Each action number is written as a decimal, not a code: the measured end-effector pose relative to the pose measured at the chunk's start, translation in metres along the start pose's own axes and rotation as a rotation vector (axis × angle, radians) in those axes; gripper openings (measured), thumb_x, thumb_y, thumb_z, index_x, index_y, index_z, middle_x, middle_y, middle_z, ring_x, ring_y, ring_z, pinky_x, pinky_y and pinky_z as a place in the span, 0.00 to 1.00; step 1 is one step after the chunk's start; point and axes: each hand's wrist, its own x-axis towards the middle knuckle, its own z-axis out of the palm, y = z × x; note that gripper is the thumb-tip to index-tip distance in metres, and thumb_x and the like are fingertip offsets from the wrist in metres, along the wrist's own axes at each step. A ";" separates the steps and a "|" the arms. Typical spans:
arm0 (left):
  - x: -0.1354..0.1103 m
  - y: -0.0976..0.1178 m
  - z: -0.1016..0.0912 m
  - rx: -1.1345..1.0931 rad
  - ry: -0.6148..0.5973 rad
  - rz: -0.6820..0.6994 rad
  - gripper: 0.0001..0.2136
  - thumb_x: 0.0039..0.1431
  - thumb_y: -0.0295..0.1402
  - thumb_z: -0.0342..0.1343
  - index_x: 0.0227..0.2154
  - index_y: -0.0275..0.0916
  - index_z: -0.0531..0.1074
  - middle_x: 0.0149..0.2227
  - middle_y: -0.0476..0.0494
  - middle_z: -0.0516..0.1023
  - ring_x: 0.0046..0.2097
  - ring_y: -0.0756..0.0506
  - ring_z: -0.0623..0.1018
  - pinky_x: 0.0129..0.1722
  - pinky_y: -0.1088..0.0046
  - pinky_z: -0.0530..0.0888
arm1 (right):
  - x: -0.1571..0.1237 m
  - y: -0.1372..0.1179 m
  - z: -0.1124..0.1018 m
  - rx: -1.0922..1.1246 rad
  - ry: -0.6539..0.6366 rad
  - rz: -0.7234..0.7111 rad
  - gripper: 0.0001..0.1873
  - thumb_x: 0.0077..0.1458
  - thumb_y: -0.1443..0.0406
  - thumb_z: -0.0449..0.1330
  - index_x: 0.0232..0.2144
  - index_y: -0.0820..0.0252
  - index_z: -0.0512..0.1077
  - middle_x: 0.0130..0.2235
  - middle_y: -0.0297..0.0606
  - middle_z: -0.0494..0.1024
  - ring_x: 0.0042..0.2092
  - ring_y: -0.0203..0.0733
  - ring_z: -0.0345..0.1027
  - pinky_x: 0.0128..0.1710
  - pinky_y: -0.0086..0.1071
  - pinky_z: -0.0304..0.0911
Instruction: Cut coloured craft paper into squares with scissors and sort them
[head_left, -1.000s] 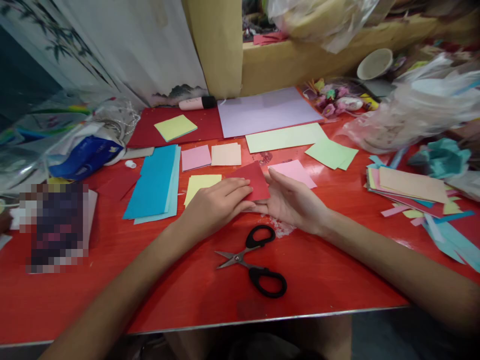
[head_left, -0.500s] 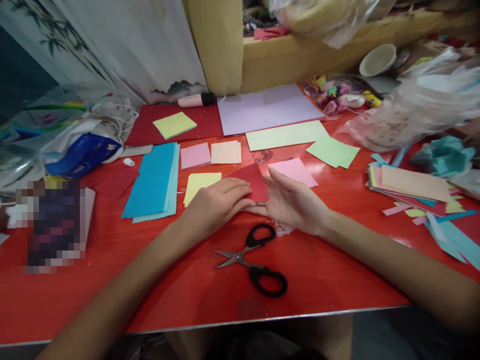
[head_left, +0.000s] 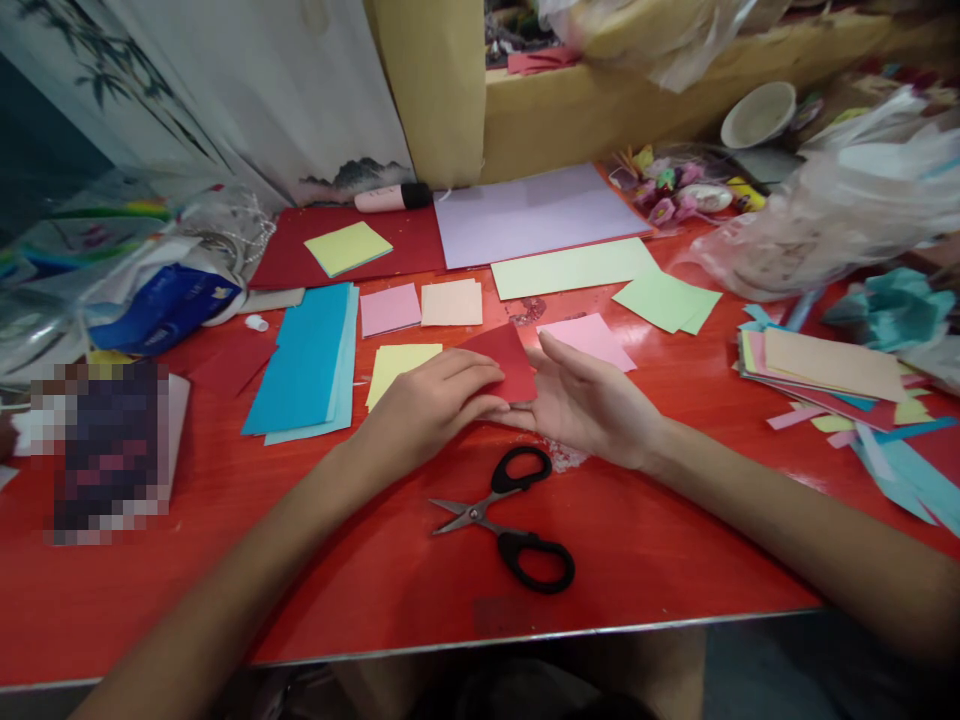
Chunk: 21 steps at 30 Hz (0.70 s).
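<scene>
A red square of paper is at the middle of the table, tilted up a little. My left hand is closed on its left and lower part, thumb along the near edge and fingers over the top. Palm turned up, my right hand is open at the paper's right side, thumb raised and apart, its fingertips partly hidden behind and under the sheet. Scissors with black handles lie spread on the table just in front of both hands.
Yellow squares, pink squares, peach squares and blue strips lie left and behind. Beyond are a lilac sheet and pale green papers. Paper scraps and plastic bags crowd the right.
</scene>
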 end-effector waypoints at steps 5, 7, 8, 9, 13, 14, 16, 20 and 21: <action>0.002 0.002 -0.003 -0.039 -0.008 -0.050 0.09 0.60 0.32 0.52 0.40 0.35 0.71 0.41 0.42 0.76 0.45 0.47 0.74 0.46 0.69 0.72 | 0.000 -0.001 0.002 0.047 0.024 -0.004 0.12 0.63 0.59 0.45 0.41 0.56 0.65 0.46 0.37 0.72 0.45 0.39 0.69 0.52 0.42 0.62; 0.002 0.003 -0.004 -0.051 -0.004 -0.061 0.09 0.60 0.32 0.52 0.40 0.35 0.71 0.41 0.42 0.76 0.45 0.47 0.74 0.45 0.69 0.72 | 0.000 -0.001 0.001 0.045 0.022 0.002 0.13 0.63 0.58 0.46 0.42 0.56 0.65 0.46 0.37 0.72 0.45 0.39 0.69 0.52 0.41 0.62; 0.002 0.003 -0.004 -0.053 -0.006 -0.063 0.09 0.60 0.33 0.52 0.40 0.35 0.71 0.41 0.42 0.76 0.45 0.47 0.74 0.46 0.69 0.72 | 0.000 -0.001 0.001 0.042 0.014 0.004 0.13 0.62 0.58 0.46 0.42 0.56 0.65 0.46 0.37 0.72 0.45 0.39 0.69 0.52 0.41 0.62; 0.002 0.004 -0.004 -0.052 -0.011 -0.064 0.09 0.59 0.33 0.53 0.40 0.35 0.71 0.41 0.42 0.76 0.45 0.46 0.74 0.46 0.68 0.72 | 0.000 -0.001 0.000 0.040 -0.001 0.004 0.13 0.62 0.58 0.46 0.41 0.56 0.66 0.47 0.38 0.72 0.45 0.39 0.69 0.52 0.41 0.61; 0.002 0.004 -0.003 -0.055 -0.018 -0.069 0.09 0.59 0.33 0.53 0.40 0.36 0.71 0.41 0.42 0.76 0.45 0.46 0.74 0.46 0.68 0.72 | 0.000 0.000 -0.001 0.055 -0.038 0.002 0.13 0.63 0.58 0.45 0.39 0.58 0.65 0.47 0.38 0.72 0.45 0.39 0.69 0.53 0.40 0.60; 0.002 0.004 -0.003 -0.061 -0.014 -0.072 0.09 0.59 0.33 0.53 0.40 0.36 0.71 0.41 0.42 0.76 0.45 0.47 0.74 0.46 0.69 0.72 | 0.000 0.000 -0.001 0.059 -0.030 0.004 0.13 0.63 0.58 0.45 0.40 0.57 0.65 0.47 0.38 0.71 0.45 0.38 0.69 0.53 0.41 0.60; 0.002 0.004 -0.003 -0.075 -0.007 -0.079 0.08 0.59 0.33 0.53 0.40 0.36 0.71 0.41 0.43 0.76 0.45 0.47 0.74 0.45 0.69 0.72 | 0.000 -0.001 -0.001 0.061 -0.012 0.010 0.12 0.63 0.58 0.45 0.40 0.57 0.65 0.48 0.38 0.71 0.45 0.38 0.69 0.53 0.41 0.60; 0.004 0.005 -0.006 -0.094 -0.019 -0.102 0.08 0.60 0.32 0.52 0.39 0.37 0.72 0.41 0.43 0.76 0.45 0.47 0.74 0.45 0.69 0.72 | 0.000 -0.001 0.000 0.038 -0.001 0.026 0.12 0.62 0.57 0.46 0.38 0.57 0.65 0.47 0.39 0.71 0.46 0.40 0.69 0.54 0.42 0.60; 0.005 0.006 -0.006 -0.098 -0.022 -0.110 0.07 0.60 0.32 0.51 0.39 0.37 0.72 0.40 0.43 0.76 0.45 0.47 0.74 0.45 0.68 0.72 | 0.000 0.000 -0.001 0.025 0.000 0.028 0.12 0.62 0.57 0.47 0.38 0.57 0.65 0.47 0.39 0.71 0.47 0.41 0.69 0.54 0.42 0.60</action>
